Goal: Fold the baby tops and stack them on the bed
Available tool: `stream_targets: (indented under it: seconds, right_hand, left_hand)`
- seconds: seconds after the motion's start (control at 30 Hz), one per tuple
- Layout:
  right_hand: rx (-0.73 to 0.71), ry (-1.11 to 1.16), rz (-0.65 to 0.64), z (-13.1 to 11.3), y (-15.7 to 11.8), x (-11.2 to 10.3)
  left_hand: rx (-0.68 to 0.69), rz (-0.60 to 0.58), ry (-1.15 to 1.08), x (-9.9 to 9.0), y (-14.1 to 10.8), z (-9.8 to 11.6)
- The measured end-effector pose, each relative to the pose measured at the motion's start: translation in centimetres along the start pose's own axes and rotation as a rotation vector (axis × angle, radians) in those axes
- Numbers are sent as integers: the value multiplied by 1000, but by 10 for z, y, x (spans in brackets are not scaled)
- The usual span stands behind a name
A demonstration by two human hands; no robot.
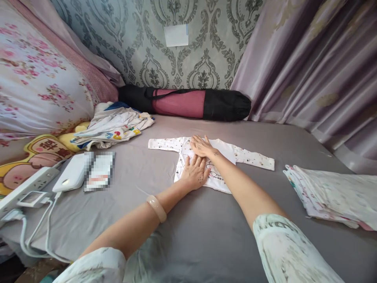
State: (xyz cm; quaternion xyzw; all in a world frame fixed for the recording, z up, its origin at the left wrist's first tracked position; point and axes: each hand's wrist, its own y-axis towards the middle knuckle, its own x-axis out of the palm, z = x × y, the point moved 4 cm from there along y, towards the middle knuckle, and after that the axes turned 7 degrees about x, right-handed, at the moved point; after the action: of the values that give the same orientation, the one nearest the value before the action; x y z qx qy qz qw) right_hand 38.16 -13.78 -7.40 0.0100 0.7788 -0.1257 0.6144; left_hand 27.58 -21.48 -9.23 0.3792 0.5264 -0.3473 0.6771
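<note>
A small white long-sleeved shirt [226,151] with a printed pattern lies spread on the grey sheet, both sleeves stretched out sideways. My left hand [194,172] rests flat on the lower left of its front, fingers apart. Just above it, my right hand [202,146] lies flat on the upper front near the collar, its fingers spread. Neither hand grips the fabric. Part of the printed drawing on the front shows beside my right wrist.
Folded clothes [338,194] lie at the right. At the left are a crumpled pile of clothes [114,125], a power strip [28,186], a white charger [72,173] with cables, and a blurred packet [99,171]. A black and pink rolled bag [179,103] lies along the wall.
</note>
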Motion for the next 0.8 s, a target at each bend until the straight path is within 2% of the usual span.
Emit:
stream_targets:
  seconds: [0.2, 0.3, 0.4, 0.5, 0.63, 0.8]
  right_hand:
    - [4, 88, 26, 5, 15, 8]
    - [3, 192, 26, 10, 14, 2]
    - [61, 227, 137, 20, -2, -7]
    - [183, 131, 232, 34, -31, -3]
    - [335, 78, 189, 53, -57, 17]
    - [360, 41, 166, 70, -46, 15]
  left_hand:
    - [-7, -4, 5, 3, 0, -2]
    - [-25, -28, 10, 2, -1, -3]
    - [-40, -29, 1, 1, -1, -3]
    - [-34, -12, -13, 1, -2, -3]
    - [-28, -7, -10, 2, -2, -4]
    - [-27, -17, 7, 5, -3, -5]
